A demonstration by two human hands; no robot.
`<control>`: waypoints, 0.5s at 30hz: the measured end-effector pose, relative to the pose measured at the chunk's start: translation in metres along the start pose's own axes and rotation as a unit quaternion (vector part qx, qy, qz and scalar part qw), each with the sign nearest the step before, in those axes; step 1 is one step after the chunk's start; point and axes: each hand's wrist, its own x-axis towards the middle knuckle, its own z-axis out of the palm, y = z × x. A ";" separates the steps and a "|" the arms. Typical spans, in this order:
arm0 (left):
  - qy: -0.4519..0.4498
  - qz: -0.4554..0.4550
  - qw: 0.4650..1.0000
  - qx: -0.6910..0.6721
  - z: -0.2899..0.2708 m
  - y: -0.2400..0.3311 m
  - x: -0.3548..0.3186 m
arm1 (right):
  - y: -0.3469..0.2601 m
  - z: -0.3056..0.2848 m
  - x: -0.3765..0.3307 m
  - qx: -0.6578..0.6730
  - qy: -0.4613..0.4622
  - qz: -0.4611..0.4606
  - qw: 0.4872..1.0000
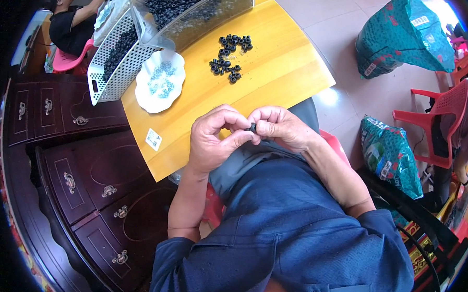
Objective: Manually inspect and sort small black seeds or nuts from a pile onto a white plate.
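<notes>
Clearly both hands meet over the lap: the left hand (213,141) and right hand (281,127) each keep a pinching grip clamped on one small black rubber ring (252,127), just off the yellow wooden tabletop (283,71). Steady fingertip pressure, I judge, keeps it from slipping. Leftmost, a white perforated basket (116,67) holds black rings; a white dish (160,81) holds tiny pale bits; a clear plastic tub (197,14) brims with rings beside a loose pile (230,57).
</notes>
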 end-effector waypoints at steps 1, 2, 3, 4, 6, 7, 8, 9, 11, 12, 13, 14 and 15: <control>0.000 0.000 1.000 0.000 0.000 0.001 0.001 | 0.001 -0.001 0.000 0.007 -0.004 0.003 1.000; -0.005 -0.002 1.000 -0.007 0.001 0.001 0.002 | 0.002 -0.002 0.001 0.007 -0.004 0.003 1.000; -0.009 -0.003 1.000 -0.015 0.001 0.001 0.002 | 0.002 -0.002 0.001 0.018 -0.005 0.002 1.000; -0.009 -0.003 1.000 -0.015 0.002 0.001 0.002 | 0.003 -0.003 0.001 0.029 -0.007 0.001 1.000; -0.019 -0.017 0.997 -0.072 0.003 -0.001 0.001 | 0.004 -0.003 0.001 0.041 -0.007 0.007 0.999; -0.019 -0.017 0.997 -0.072 0.003 -0.002 0.001 | 0.004 -0.003 0.001 0.053 -0.006 0.014 0.998; -0.024 -0.029 0.994 -0.106 0.003 -0.003 0.001 | 0.005 -0.004 0.001 0.053 -0.006 0.014 0.998; -0.029 -0.041 0.989 -0.141 0.004 -0.004 0.001 | 0.006 -0.005 0.000 0.054 -0.010 0.013 0.998; -0.029 -0.051 0.984 -0.169 0.005 -0.006 0.000 | 0.006 -0.005 0.000 0.055 -0.013 0.012 0.998; -0.029 -0.061 0.978 -0.196 0.005 -0.007 0.000 | 0.006 -0.006 0.000 0.050 -0.011 0.012 0.999; -0.029 -0.061 0.978 -0.196 0.005 -0.006 0.000 | 0.006 -0.006 0.000 0.045 -0.009 0.013 0.999; -0.027 -0.068 0.978 -0.197 0.005 -0.006 -0.001 | 0.006 -0.006 0.000 0.045 -0.009 0.013 0.999; -0.024 -0.075 0.977 -0.197 0.004 -0.005 -0.001 | 0.005 -0.005 0.000 0.038 -0.005 0.011 0.999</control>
